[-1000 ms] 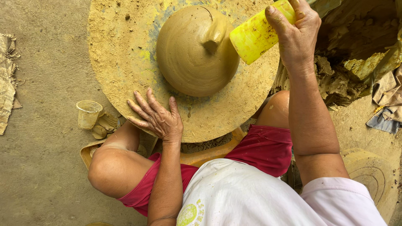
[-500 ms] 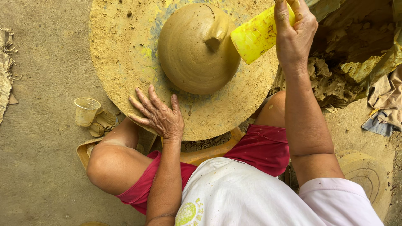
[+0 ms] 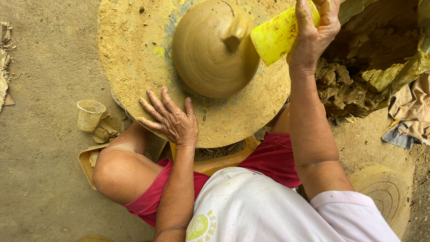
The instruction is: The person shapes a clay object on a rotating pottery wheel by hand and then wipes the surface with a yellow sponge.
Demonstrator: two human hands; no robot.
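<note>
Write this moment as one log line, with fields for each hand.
left hand: flat on clay-coated wheel disc | right hand: grips yellow cup | clay dome: centred on disc

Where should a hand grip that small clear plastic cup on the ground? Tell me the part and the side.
Grip the clear plastic cup around its side wall just below the rim, coming from above. It stands upright with its mouth open, and clay scraps crowd its right side, so the left is freer.
</note>
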